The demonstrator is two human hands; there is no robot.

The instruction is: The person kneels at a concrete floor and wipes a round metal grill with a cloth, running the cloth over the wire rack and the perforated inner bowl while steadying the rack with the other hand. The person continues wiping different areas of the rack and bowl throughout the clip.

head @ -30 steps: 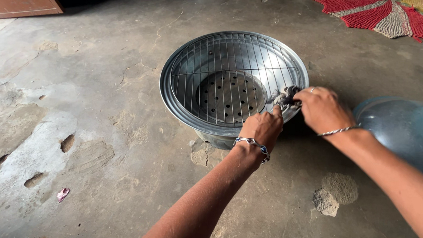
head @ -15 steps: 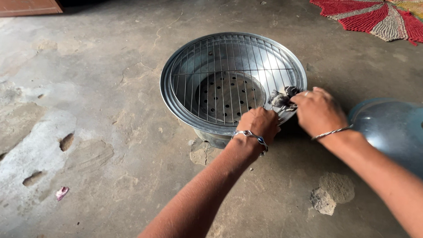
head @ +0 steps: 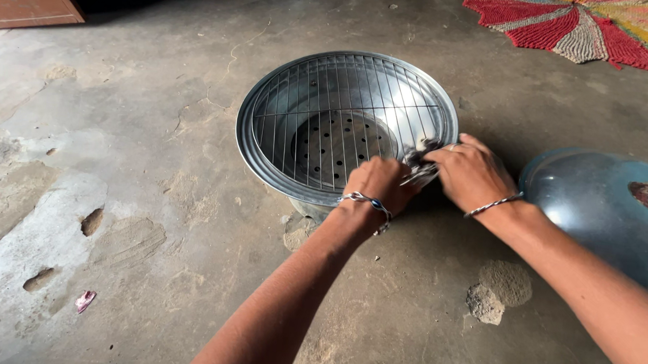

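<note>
small dark thing [head: 421, 158] half hidden between both hands at basin [head: 266, 165] rim.

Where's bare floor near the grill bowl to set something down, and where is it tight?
Bare concrete lies left of the metal bowl, out to the pits and pink scrap, and between the forearms, short of the crumbled patch. It is crowded at the near-right rim, where left hand and right hand meet beside the lid.

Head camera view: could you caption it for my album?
Both hands, left hand and right hand, meet at the rim of a round shiny metal bowl topped by a wire grill rack.
</note>
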